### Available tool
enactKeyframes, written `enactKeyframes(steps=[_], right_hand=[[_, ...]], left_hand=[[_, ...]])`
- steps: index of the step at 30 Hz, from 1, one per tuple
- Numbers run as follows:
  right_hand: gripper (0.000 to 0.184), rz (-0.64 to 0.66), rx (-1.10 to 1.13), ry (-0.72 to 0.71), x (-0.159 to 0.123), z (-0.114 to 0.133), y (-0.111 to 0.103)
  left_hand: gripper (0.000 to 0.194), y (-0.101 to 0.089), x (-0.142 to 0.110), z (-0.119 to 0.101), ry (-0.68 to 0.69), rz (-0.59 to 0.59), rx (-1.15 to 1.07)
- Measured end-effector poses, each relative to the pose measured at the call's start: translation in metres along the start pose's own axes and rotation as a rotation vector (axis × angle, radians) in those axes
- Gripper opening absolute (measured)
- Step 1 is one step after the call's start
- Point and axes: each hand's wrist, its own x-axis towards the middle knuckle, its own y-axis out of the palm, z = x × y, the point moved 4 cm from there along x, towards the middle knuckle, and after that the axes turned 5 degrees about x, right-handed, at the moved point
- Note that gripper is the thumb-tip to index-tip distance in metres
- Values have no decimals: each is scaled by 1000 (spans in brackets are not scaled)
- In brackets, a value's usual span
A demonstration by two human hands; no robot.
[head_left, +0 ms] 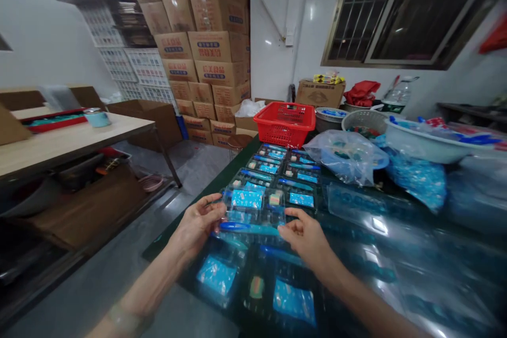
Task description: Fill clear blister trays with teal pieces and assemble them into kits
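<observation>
A clear plastic tray (264, 215) bearing a blue patterned packet (246, 199) shows mid-frame, edges pinched by left hand (201, 222) and right hand (306, 235).

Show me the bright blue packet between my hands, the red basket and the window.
Blue packet (247, 199), head view: middle of its front.
Red basket (277, 131), head view: front wall.
Window (358, 13), head view: left pane.

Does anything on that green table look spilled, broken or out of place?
Nothing looks clearly spilled or broken, though parts are blurred. The untidiest spot is the clear plastic bag hanging loosely across the blue basin, beyond the right hand: it sags in creases, while the filled trays lie in rows.
</observation>
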Motion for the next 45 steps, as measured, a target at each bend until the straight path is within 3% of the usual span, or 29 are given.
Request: enactKeyframes(steps=[8, 15, 22, 29, 34, 39, 42, 45], right_hand=[[45, -127, 51, 103, -86, -10, -53], [44, -278, 76, 171, -143, -25, -83], [43, -372, 81, 165, -169, -39, -103], [35, -364, -78, 138, -177, -41, -123], [39, -440, -35, 90, -180, -32, -147], [38, -494, -151, 89, -194, -39, -165], [27, -418, -368, 16, -202, -52, -157], [18, -261, -660, -142, -205, -61, -133]], left_hand=[[53, 63, -38, 8, -165, 269, 97], [45, 108, -54, 17, -100, 419, 305], [49, 137, -64, 34, -164, 461, 241], [46, 159, -69, 37, -169, 481, 206], [47, 159, -50, 8, -87, 402, 171], [38, 134, -28, -39, 75, 253, 130], [35, 112, -25, -54, 89, 168, 109], [33, 92, -25, -54, 64, 95, 103]])
